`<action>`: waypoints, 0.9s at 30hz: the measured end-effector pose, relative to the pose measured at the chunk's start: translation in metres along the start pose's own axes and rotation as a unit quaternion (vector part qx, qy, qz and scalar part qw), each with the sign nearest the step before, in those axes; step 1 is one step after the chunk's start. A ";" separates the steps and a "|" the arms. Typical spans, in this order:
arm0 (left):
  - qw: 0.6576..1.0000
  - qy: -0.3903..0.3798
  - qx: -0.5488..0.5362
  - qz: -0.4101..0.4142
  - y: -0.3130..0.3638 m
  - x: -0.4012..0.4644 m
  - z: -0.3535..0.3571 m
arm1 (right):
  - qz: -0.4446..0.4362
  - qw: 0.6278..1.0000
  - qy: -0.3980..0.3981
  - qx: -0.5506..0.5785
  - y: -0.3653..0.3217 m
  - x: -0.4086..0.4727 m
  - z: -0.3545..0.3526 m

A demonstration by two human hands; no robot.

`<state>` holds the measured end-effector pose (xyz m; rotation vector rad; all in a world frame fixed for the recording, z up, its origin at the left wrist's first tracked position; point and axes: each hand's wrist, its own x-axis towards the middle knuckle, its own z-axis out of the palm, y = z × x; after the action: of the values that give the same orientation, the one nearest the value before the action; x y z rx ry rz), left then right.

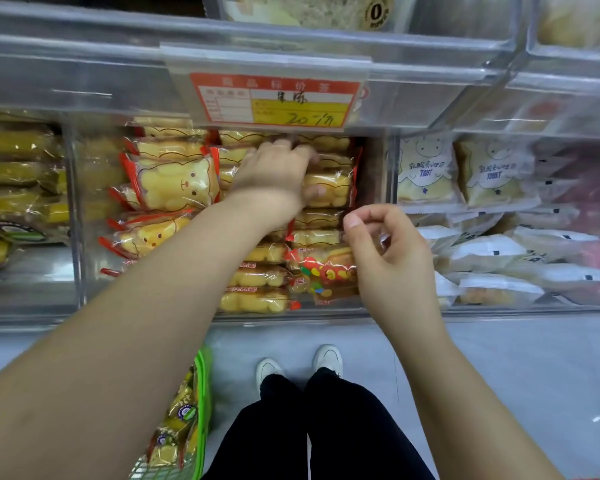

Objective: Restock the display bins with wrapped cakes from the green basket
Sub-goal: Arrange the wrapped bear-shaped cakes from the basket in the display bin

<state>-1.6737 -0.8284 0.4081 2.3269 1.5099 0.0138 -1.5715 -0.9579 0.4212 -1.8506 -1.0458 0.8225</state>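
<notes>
My left hand (274,174) reaches deep into the middle clear bin (291,315) and grips a wrapped bear-shaped cake (328,188) at the top of a stack. My right hand (385,247) hovers at the bin's right front, its fingers curled and pinching the edge of a clear wrapper; which cake that wrapper belongs to is hidden. More bear cakes with red-edged wrappers (177,183) lie piled at the bin's left. The green basket (201,403) stands on the floor at my lower left, holding several wrapped yellow cakes (179,420).
The left bin holds yellow roll cakes (18,174). The right bin holds white-wrapped toast packs (426,171). A red and yellow price tag (274,100) hangs on the shelf front above the middle bin. My feet in white shoes (298,367) stand on the grey floor.
</notes>
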 end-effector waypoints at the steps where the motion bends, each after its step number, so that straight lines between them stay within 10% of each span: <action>1: 0.999 0.016 -0.049 0.010 -0.001 -0.009 -0.004 | 0.000 1.000 0.004 0.011 0.000 0.002 0.000; 7: 0.937 -0.048 -0.342 -0.046 0.000 -0.083 -0.014 | -0.084 0.994 0.017 0.062 -0.010 0.006 0.009; 11: 0.803 -0.144 -0.559 -0.152 -0.006 -0.097 -0.015 | -0.159 0.980 0.017 0.115 -0.017 0.007 0.022; 16: 0.880 0.020 -0.468 -0.072 -0.007 -0.106 -0.009 | -0.020 0.989 -0.002 0.146 -0.017 0.002 0.027; 20: 0.928 0.134 -0.347 0.017 -0.006 -0.116 -0.002 | 0.176 0.904 -0.129 0.368 -0.018 -0.004 0.022; 27: 0.878 0.109 -0.459 -0.084 -0.015 -0.115 -0.001 | 0.150 0.911 -0.130 0.361 -0.021 -0.001 0.011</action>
<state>-1.7363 -0.9247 0.4257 1.4489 1.3581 0.7913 -1.5882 -0.9488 0.4348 -1.2851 -0.4864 1.4426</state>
